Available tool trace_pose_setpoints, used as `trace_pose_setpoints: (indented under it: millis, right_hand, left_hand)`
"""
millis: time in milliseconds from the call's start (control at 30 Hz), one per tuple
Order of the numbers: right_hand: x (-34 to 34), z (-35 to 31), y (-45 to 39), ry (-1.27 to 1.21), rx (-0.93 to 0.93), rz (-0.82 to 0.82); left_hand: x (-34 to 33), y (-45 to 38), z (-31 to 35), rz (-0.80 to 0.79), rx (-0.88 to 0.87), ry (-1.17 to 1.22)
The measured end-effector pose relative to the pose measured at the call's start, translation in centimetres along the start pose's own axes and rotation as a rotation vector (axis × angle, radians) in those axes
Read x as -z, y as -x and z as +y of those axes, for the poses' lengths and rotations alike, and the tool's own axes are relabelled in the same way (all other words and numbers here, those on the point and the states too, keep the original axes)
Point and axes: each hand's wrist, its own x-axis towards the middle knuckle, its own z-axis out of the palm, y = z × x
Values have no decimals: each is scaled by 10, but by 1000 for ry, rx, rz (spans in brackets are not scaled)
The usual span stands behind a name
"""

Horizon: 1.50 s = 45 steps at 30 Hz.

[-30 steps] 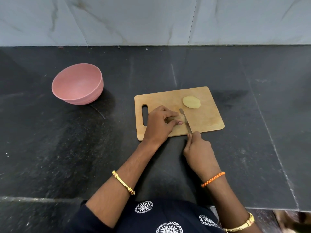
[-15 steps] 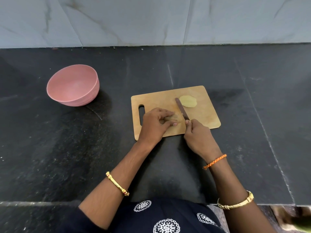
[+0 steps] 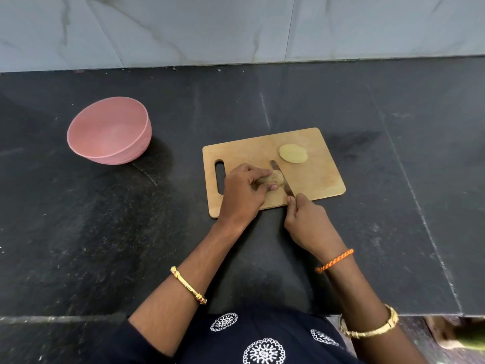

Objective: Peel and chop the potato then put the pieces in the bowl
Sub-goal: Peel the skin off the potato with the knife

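Since half a second ago the steel knife blade [image 3: 281, 178] has dropped against the pale potato half [image 3: 275, 179] on the wooden cutting board [image 3: 315, 179]; left hand [image 3: 242, 191] fingers pinch it, right hand [image 3: 307, 222] grips the handle: best cut straight down, fingertips tucked.

1. Potato piece [image 3: 276, 178]: mostly covered by the fingers [image 3: 258, 172] of the left hand [image 3: 242, 191]; only its 3 o'clock end shows.
2. Knife [image 3: 281, 177]: handle hidden inside the right hand [image 3: 305, 219]; only the blade shows.
3. Cutting board [image 3: 320, 177]: its 6 o'clock edge partly hidden beneath both hands.
4. Counter [image 3: 78, 232]: cut off at 9 and 3 o'clock picture edges.
5. Blurred green and brown shape [image 3: 467, 334], at 5 o'clock corner: cannot be identified.
6. Both upper arms and torso: cut off by 6 o'clock edge.
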Motion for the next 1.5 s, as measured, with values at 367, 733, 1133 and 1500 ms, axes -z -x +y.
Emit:
trace_pose_setpoints:
  millis: [367,733,1133,1500]
  right_hand:
    - [1,7,24,-172,71,176]
    - [5,-2,-12,-22,83,69]
    - [10,-4,-14,-5,86,35]
    - [3,-5,-15,56,55,46]
  left_hand:
    - [4,-4,2,-58,-16,-17]
    - [4,-5,2,-57,-20,-4]
    - [4,-5,1,-58,-5,0]
    - [4,-3,2,-50,13,24]
